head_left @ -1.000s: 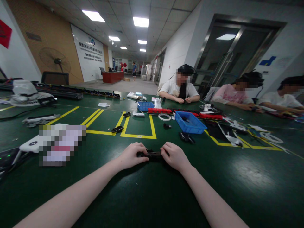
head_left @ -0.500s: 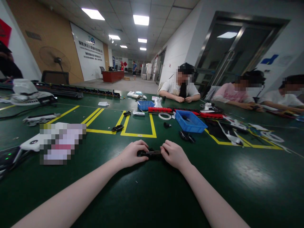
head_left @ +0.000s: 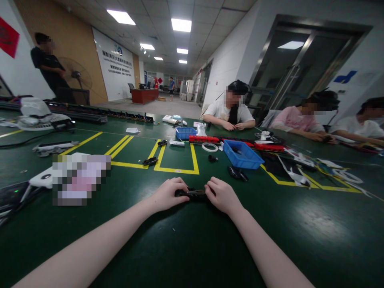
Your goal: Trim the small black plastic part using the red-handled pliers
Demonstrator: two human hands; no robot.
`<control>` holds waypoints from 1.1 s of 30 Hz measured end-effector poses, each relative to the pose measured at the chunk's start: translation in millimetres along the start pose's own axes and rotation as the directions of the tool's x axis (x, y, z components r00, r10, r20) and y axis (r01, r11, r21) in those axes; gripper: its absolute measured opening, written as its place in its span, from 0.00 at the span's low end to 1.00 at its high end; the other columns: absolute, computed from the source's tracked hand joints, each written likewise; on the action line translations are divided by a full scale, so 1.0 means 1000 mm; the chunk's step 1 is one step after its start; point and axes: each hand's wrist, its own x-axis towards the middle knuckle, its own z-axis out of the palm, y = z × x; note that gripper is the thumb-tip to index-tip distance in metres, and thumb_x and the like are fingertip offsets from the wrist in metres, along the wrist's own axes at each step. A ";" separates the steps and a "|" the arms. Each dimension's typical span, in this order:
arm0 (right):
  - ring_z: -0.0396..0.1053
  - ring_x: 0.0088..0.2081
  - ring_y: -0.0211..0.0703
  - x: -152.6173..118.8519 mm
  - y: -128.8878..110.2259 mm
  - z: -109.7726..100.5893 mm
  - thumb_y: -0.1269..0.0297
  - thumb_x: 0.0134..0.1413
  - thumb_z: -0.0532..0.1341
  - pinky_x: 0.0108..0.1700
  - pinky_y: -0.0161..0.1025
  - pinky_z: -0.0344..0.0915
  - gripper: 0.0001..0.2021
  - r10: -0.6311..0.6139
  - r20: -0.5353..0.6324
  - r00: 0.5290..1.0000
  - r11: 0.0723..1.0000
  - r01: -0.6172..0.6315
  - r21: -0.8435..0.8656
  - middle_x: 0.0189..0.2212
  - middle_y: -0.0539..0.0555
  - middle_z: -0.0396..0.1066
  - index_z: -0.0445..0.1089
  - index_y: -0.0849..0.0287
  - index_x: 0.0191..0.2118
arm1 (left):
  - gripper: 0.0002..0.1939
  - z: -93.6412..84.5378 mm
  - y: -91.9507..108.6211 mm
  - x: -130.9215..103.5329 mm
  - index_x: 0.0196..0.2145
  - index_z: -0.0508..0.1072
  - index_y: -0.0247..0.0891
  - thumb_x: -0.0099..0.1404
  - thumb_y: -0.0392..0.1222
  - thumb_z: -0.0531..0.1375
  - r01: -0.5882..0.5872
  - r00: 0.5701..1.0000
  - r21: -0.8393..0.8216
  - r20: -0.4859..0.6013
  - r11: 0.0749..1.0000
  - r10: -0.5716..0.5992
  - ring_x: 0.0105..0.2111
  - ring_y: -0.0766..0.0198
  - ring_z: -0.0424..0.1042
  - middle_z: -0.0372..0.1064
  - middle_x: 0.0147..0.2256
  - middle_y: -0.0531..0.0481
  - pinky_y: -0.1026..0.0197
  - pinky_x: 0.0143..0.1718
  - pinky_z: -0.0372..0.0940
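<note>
Small elongated black part with a shiny strip (head_left: 197, 193) sits between both hands, low over the glossy green tabletop (head_left: 198, 244); can't tell if touching. Left hand (head_left: 170, 195) has its left end between thumb and fingers. Right hand (head_left: 223, 196), fingers curled, has the right end. Beyond: glossy black lumpy piece (head_left: 237, 174), blue rectangular plastic bin (head_left: 246, 163), yellow tape outline (head_left: 192, 172).
</note>
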 end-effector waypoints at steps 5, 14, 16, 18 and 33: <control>0.63 0.30 0.38 0.000 -0.003 0.003 0.66 0.64 0.50 0.33 0.36 0.57 0.14 -0.015 0.000 1.000 1.000 0.015 -0.020 0.28 0.53 0.65 0.66 0.58 0.27 | 0.06 0.001 -0.002 0.000 0.35 0.76 0.38 0.61 0.42 0.65 0.008 1.000 -0.002 -0.005 1.000 -0.008 0.41 0.59 0.70 0.70 0.40 0.49 0.56 0.46 0.64; 0.63 0.30 0.38 0.001 0.002 0.003 0.66 0.63 0.51 0.34 0.37 0.57 0.14 -0.019 0.010 1.000 1.000 0.020 -0.021 0.28 0.53 0.65 0.66 0.59 0.27 | 0.07 0.001 -0.002 0.000 0.35 0.76 0.39 0.61 0.44 0.65 0.036 0.999 -0.016 0.005 0.999 -0.036 0.40 0.59 0.70 0.70 0.40 0.49 0.56 0.45 0.64; 0.63 0.30 0.38 0.001 0.002 0.003 0.66 0.63 0.51 0.33 0.37 0.56 0.14 -0.025 0.007 1.000 0.999 0.025 -0.024 0.28 0.53 0.65 0.66 0.58 0.27 | 0.07 0.000 -0.002 0.000 0.35 0.76 0.39 0.61 0.44 0.65 0.037 0.999 -0.013 0.012 0.999 -0.036 0.41 0.59 0.70 0.70 0.40 0.49 0.56 0.45 0.64; 0.63 0.30 0.38 0.001 0.001 0.003 0.66 0.63 0.51 0.33 0.37 0.56 0.13 -0.031 0.009 0.999 0.999 0.031 -0.030 0.28 0.53 0.65 0.66 0.58 0.27 | 0.07 -0.001 -0.001 0.001 0.35 0.76 0.39 0.61 0.44 0.65 0.038 0.999 -0.009 0.016 0.999 -0.038 0.41 0.58 0.70 0.71 0.40 0.49 0.56 0.45 0.63; 0.64 0.32 0.40 0.000 0.003 0.003 0.64 0.64 0.51 0.34 0.38 0.57 0.14 0.002 -0.017 1.000 1.000 -0.002 -0.025 0.30 0.55 0.68 0.67 0.59 0.28 | 0.06 0.000 -0.001 0.000 0.35 0.76 0.39 0.61 0.44 0.65 0.039 0.999 -0.014 0.004 0.999 -0.039 0.40 0.59 0.70 0.70 0.39 0.49 0.57 0.44 0.64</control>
